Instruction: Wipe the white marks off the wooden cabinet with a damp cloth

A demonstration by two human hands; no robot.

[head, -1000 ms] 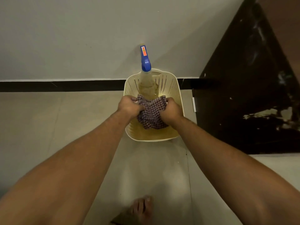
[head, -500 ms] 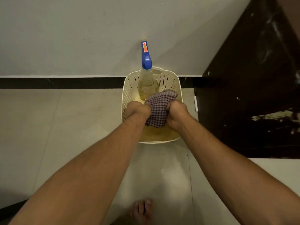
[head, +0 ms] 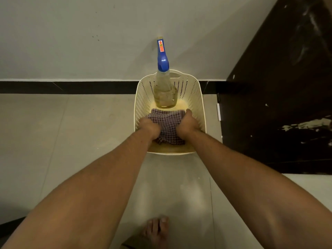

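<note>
A checked purple-and-white cloth lies bunched inside a cream perforated basket on the floor. My left hand grips the cloth's left side and my right hand grips its right side, both low in the basket. The dark wooden cabinet stands at the right, with smeared white marks on its face.
A clear spray bottle with a blue trigger head stands in the back of the basket, against the pale wall. A black skirting strip runs along the wall's foot. My bare foot rests on the tiled floor below.
The cloth was lifted and squeezed between both hands half a second ago; now both hands have pushed it back down into the basket and spread it wider.
</note>
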